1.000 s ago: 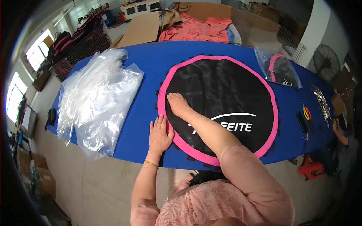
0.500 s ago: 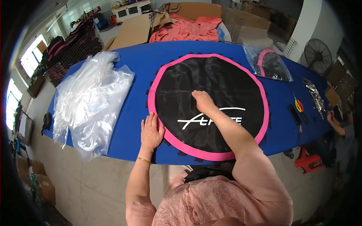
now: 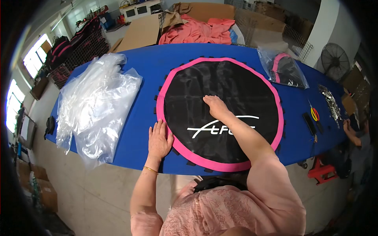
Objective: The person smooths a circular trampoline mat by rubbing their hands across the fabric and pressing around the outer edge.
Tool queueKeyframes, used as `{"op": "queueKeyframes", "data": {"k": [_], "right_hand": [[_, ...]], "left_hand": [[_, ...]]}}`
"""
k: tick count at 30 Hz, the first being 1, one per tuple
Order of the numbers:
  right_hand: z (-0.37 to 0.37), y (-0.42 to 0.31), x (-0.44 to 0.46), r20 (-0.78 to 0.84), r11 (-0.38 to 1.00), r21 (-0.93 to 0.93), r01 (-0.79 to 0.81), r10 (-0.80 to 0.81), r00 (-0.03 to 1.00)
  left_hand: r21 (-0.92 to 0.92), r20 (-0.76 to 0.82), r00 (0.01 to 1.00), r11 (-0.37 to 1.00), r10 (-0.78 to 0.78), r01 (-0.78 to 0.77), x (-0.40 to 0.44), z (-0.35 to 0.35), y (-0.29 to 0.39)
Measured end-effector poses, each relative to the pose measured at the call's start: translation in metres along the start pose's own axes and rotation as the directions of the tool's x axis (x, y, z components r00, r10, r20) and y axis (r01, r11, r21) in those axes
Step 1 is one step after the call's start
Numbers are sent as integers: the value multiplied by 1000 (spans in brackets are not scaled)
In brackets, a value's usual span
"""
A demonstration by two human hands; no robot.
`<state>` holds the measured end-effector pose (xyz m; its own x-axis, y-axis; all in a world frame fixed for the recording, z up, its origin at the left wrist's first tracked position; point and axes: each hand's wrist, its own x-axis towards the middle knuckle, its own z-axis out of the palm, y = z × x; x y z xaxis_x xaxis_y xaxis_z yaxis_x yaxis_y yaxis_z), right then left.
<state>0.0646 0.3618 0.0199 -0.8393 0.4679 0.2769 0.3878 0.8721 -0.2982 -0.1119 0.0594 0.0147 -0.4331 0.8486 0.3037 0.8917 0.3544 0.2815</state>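
A round black trampoline mat [image 3: 220, 84] lies spread on the blue table, with a pink border, small black tabs around its edge and a white logo partly covered by my right forearm. My left hand [image 3: 159, 141] rests flat at the mat's left edge, fingers stretched out, partly on the blue cover and against the pink border. Near the middle of the mat, my right hand [image 3: 215, 106] lies palm down on the black fabric, holding nothing, its fingers pointing left.
Clear plastic bags [image 3: 94, 106] are piled on the left. A bagged, folded black-and-pink mat [image 3: 286, 72] lies at the back right. Scissors [image 3: 314, 114], a black strip-like object [image 3: 309, 124] and small metal pieces [image 3: 330, 104] sit farther right, near another person's hand [image 3: 348, 128].
My hands keep nearly the same places on the mat. The whole view has shifted slightly, so the table and mat appear a little lower and farther right.
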Motion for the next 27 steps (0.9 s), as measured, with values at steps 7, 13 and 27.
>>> {"op": "queueKeyframes", "data": {"k": [7,13,27], "right_hand": [[18,-8,49,-79,996,-83,26,-33,996],[33,-70,79,100,995,-75,67,-60,993],[-3,2,31,34,967,-203,-155,165,986]], "left_hand": [[-21,-54,998,1000,23,-24,-1,-3,2],[-12,-35,999,1000,24,-24,1,0,0],[-5,16,1000,1000,0,0,1,-1,0]]}}
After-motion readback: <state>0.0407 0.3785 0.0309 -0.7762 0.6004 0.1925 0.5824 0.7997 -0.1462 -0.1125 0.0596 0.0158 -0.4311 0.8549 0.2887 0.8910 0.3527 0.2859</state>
